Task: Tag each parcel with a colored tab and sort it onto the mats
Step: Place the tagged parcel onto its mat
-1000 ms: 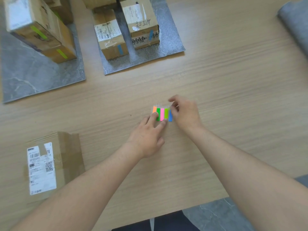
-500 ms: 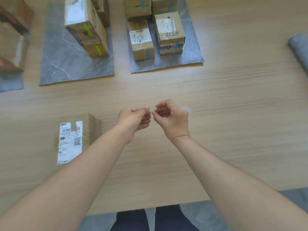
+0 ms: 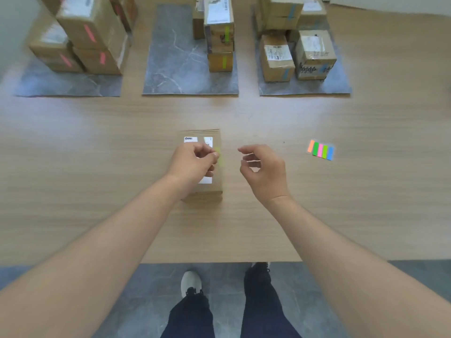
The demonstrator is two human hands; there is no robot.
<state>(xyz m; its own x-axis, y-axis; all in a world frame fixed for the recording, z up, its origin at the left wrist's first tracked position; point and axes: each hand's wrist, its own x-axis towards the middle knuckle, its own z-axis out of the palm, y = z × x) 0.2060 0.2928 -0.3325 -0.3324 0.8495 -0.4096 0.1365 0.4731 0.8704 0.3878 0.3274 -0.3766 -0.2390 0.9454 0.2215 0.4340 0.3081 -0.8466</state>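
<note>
Before three marbled mats, left hand is pinching one green tab over one cardboard box, right hand loosely curled.

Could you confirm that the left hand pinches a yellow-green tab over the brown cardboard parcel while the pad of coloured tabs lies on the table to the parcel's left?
Not quite: the head view shows the pad of coloured tabs on the wooden table to the right of the brown cardboard parcel, beyond the right hand. The left hand does pinch a yellow-green tab over that parcel.
</note>
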